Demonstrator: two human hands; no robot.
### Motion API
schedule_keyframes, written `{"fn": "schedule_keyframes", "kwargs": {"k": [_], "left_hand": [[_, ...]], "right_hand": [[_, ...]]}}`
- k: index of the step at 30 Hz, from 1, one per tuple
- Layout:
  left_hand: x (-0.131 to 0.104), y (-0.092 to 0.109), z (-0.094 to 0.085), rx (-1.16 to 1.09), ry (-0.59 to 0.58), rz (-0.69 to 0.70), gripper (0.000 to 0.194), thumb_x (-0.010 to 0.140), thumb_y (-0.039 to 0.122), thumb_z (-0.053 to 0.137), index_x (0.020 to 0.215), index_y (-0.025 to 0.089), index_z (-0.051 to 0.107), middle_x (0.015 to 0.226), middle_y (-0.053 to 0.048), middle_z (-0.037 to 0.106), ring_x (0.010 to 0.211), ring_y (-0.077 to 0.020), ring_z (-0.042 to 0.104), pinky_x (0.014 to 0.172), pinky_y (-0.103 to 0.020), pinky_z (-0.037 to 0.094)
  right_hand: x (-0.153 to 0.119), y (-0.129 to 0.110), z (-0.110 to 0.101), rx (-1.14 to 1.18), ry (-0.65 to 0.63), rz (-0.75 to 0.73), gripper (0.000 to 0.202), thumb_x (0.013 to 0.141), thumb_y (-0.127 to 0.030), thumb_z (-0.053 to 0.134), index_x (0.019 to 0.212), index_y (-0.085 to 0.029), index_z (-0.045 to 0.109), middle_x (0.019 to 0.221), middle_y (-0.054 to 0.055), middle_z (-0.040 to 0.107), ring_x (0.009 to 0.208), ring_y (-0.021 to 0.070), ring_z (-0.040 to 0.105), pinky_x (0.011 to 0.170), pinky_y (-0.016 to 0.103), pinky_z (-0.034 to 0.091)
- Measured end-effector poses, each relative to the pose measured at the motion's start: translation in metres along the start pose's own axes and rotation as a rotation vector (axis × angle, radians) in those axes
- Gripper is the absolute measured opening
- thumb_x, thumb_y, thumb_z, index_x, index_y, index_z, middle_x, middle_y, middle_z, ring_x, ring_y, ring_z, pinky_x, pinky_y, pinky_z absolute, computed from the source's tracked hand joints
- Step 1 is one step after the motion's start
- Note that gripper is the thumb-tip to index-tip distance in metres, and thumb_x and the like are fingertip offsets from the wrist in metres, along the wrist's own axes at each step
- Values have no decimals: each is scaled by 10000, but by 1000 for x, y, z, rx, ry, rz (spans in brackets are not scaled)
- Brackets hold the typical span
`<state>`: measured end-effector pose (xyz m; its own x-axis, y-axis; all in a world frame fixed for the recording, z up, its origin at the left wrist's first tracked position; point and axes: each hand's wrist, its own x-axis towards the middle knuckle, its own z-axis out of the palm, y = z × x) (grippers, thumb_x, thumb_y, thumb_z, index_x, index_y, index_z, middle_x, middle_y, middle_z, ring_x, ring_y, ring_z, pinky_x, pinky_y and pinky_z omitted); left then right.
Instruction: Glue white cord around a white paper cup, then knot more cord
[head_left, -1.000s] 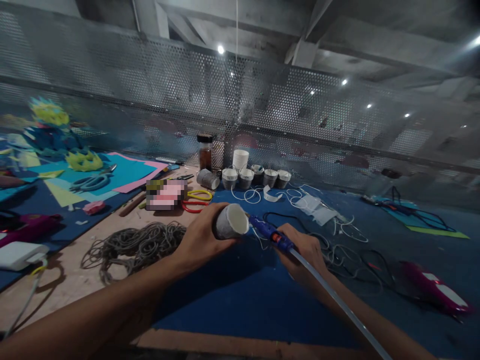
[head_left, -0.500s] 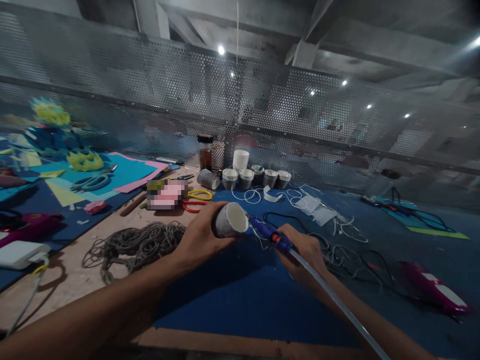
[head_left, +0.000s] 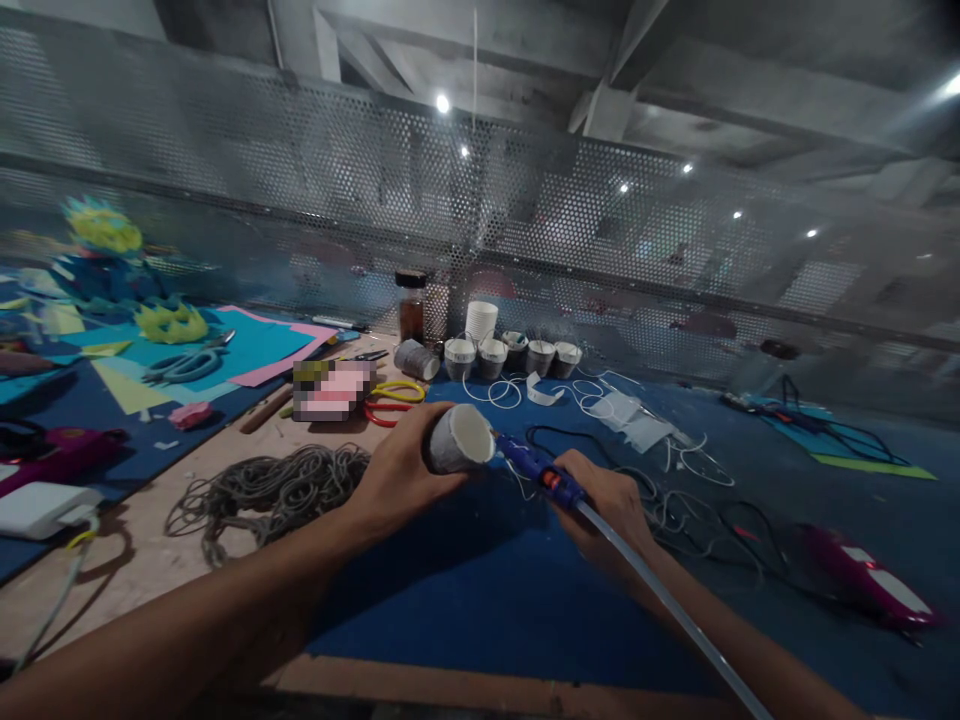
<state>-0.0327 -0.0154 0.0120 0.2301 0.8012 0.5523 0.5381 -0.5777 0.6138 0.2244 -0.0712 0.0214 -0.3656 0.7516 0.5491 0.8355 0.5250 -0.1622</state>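
Note:
A paper cup wrapped in grey cord point(head_left: 451, 440) is tilted with its pale open mouth facing right. My left hand point(head_left: 405, 462) is wrapped round its side. From the right, my right hand point(head_left: 604, 500) grips a blue glue gun point(head_left: 536, 468), its nozzle at the cup's rim. A long translucent glue stick point(head_left: 667, 595) runs out of the gun's back over my right forearm. Whether the nozzle touches the rim is too small to tell.
Grey cord point(head_left: 281, 490) lies tangled at left, near red-handled scissors point(head_left: 386, 412). Behind are small cups point(head_left: 491, 358), a stack of white cups point(head_left: 481, 322) and a jar point(head_left: 411, 308). Loose cables and a magenta device point(head_left: 870, 580) lie at right.
The glue gun's nozzle has shifted very slightly along the cup's rim. Both hands keep their holds.

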Motion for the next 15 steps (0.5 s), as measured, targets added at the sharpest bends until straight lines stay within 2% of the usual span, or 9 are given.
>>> {"fn": "schedule_keyframes", "kwargs": {"k": [15], "left_hand": [[2,-5,0,14,31,0,648,682,349,762,1256,225,488,1252,-97,608,1161,-293,577,1004,-449,450]], "right_hand": [[-1,1,2,-32,25,-37,125,916,-219,452,832,-181,537,678,6,585,531,117,522,535,232,316]]}}
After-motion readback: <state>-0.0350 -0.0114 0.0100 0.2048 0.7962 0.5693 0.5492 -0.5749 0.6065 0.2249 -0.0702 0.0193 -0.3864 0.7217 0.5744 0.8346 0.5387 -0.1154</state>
